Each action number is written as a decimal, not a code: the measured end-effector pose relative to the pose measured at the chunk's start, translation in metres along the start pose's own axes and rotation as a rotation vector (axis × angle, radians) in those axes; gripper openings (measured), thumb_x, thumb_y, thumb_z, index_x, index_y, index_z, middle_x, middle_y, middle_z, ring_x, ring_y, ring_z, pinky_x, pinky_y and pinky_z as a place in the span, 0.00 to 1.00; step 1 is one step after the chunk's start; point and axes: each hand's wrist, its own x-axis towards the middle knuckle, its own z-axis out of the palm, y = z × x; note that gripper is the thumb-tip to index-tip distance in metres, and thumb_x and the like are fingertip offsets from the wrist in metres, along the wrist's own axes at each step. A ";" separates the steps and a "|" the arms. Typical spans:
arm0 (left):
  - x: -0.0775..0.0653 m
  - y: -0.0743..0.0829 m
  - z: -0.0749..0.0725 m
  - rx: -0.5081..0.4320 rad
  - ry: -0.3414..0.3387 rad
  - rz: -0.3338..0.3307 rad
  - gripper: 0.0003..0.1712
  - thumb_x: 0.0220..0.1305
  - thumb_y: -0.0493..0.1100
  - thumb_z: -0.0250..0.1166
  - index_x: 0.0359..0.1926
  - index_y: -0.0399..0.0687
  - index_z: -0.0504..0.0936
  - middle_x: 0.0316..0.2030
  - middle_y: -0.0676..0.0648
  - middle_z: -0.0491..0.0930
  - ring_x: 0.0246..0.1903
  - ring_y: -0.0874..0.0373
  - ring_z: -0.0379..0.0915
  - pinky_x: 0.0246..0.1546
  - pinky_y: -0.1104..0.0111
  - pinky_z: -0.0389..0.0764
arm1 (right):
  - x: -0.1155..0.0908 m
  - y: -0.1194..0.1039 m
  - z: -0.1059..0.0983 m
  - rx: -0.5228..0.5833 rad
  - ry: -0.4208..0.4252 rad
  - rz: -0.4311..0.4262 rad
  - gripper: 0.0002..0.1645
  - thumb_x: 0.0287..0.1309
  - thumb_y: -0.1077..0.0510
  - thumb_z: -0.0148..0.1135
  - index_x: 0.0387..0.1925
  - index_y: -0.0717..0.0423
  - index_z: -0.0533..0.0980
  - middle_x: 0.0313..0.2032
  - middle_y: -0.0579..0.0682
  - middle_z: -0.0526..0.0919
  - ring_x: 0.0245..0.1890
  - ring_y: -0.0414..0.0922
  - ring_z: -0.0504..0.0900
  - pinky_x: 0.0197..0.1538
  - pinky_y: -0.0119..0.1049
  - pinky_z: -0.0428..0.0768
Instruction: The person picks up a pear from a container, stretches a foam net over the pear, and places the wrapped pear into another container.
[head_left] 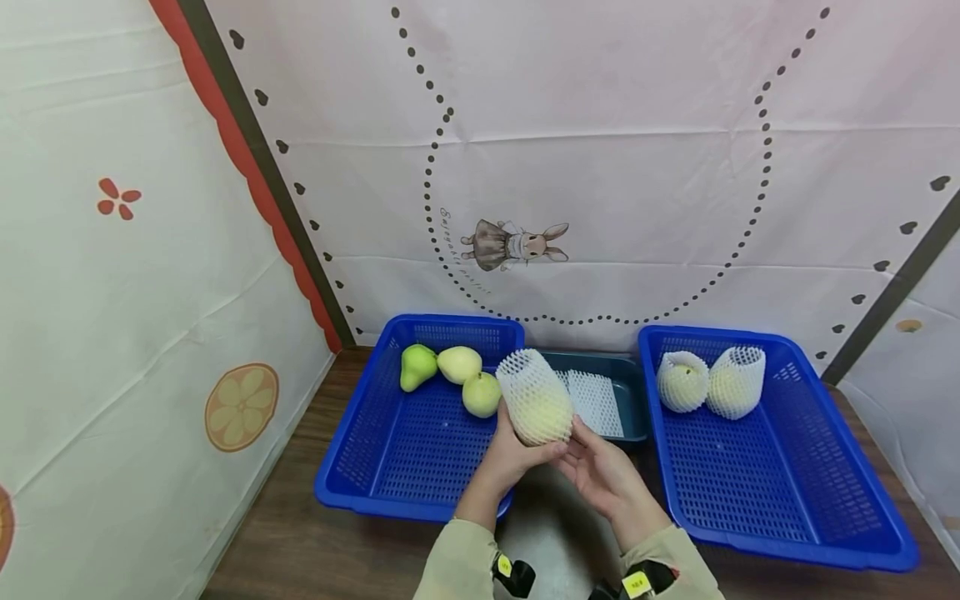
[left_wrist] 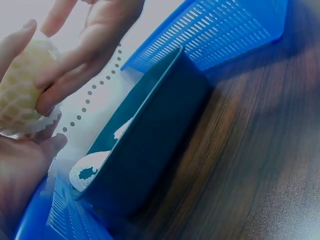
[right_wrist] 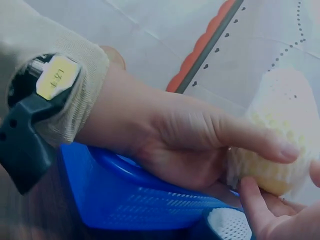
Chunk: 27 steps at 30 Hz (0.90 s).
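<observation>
A pale yellow-green fruit (head_left: 543,417) sits in the lower end of a white foam net sleeve (head_left: 522,375), whose upper end stands past it. My left hand (head_left: 513,454) grips it, thumb on the near side. From the right, my right hand (head_left: 600,475) touches the bottom of the netted fruit with nearly straight fingers, as the left wrist view shows on the net (left_wrist: 22,100). In the right wrist view, the left thumb lies across the net while a right fingertip (right_wrist: 252,192) presses at the lower end.
The left blue basket (head_left: 420,458) holds a green pear (head_left: 417,367) and two pale fruits (head_left: 460,364). Behind my hands, a dark teal tray (head_left: 636,404) contains flat foam nets (head_left: 595,402). Two netted fruits (head_left: 682,382) lie in the right blue basket (head_left: 757,483). A printed cloth hangs behind.
</observation>
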 end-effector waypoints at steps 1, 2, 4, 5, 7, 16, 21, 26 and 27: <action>0.000 0.001 0.000 -0.004 0.007 -0.016 0.63 0.42 0.41 0.76 0.69 0.54 0.41 0.63 0.43 0.57 0.60 0.50 0.55 0.62 0.56 0.53 | -0.001 -0.001 0.000 -0.005 0.011 -0.006 0.20 0.71 0.54 0.41 0.59 0.58 0.62 0.44 0.50 0.80 0.45 0.43 0.78 0.52 0.37 0.74; 0.000 0.006 0.001 -0.021 0.012 -0.044 0.63 0.41 0.39 0.76 0.69 0.53 0.40 0.63 0.43 0.56 0.61 0.50 0.54 0.62 0.55 0.51 | -0.001 -0.001 0.000 -0.013 0.027 -0.011 0.22 0.70 0.55 0.42 0.61 0.60 0.60 0.44 0.51 0.80 0.45 0.44 0.78 0.52 0.38 0.74; 0.000 0.008 0.000 -0.028 0.020 -0.064 0.62 0.41 0.36 0.76 0.68 0.51 0.41 0.63 0.42 0.57 0.60 0.50 0.55 0.63 0.56 0.51 | -0.002 -0.002 0.000 -0.033 0.055 -0.015 0.25 0.70 0.57 0.44 0.64 0.63 0.58 0.45 0.52 0.79 0.45 0.45 0.78 0.52 0.38 0.74; -0.001 0.009 0.000 -0.030 0.022 -0.073 0.63 0.40 0.35 0.76 0.68 0.51 0.41 0.63 0.42 0.58 0.60 0.50 0.55 0.63 0.57 0.51 | -0.002 -0.002 -0.001 -0.031 0.075 -0.016 0.26 0.69 0.58 0.45 0.64 0.64 0.58 0.45 0.52 0.80 0.45 0.45 0.79 0.51 0.38 0.74; -0.001 0.009 -0.001 -0.031 0.022 -0.087 0.63 0.40 0.35 0.77 0.68 0.50 0.41 0.62 0.42 0.58 0.60 0.51 0.55 0.62 0.58 0.51 | -0.002 -0.002 -0.002 -0.019 0.095 -0.019 0.26 0.68 0.59 0.47 0.63 0.65 0.59 0.44 0.52 0.80 0.44 0.45 0.79 0.51 0.37 0.74; 0.001 0.007 0.001 -0.010 0.035 -0.166 0.58 0.43 0.41 0.75 0.66 0.47 0.43 0.61 0.40 0.58 0.58 0.49 0.57 0.59 0.57 0.57 | -0.003 -0.008 -0.002 -0.123 0.230 -0.118 0.28 0.66 0.61 0.45 0.64 0.67 0.52 0.47 0.52 0.73 0.48 0.44 0.72 0.55 0.36 0.69; 0.001 0.010 0.001 0.022 0.019 -0.171 0.60 0.44 0.39 0.75 0.69 0.51 0.42 0.62 0.42 0.57 0.58 0.49 0.58 0.58 0.57 0.60 | 0.002 -0.027 0.008 -0.530 0.206 -0.256 0.40 0.59 0.55 0.55 0.67 0.61 0.49 0.64 0.58 0.54 0.63 0.55 0.53 0.62 0.50 0.55; 0.001 0.007 0.000 0.020 -0.010 -0.121 0.60 0.43 0.34 0.74 0.71 0.53 0.44 0.65 0.43 0.55 0.60 0.49 0.56 0.58 0.59 0.62 | 0.011 -0.033 0.018 -0.917 0.078 -0.242 0.54 0.47 0.50 0.69 0.68 0.58 0.47 0.63 0.61 0.57 0.60 0.57 0.58 0.59 0.54 0.61; 0.001 0.006 0.000 0.017 -0.016 -0.112 0.60 0.43 0.33 0.74 0.71 0.53 0.44 0.66 0.43 0.54 0.60 0.50 0.56 0.58 0.60 0.62 | 0.013 -0.032 0.019 -0.946 0.067 -0.232 0.57 0.45 0.50 0.71 0.68 0.59 0.47 0.61 0.60 0.59 0.58 0.56 0.60 0.57 0.52 0.64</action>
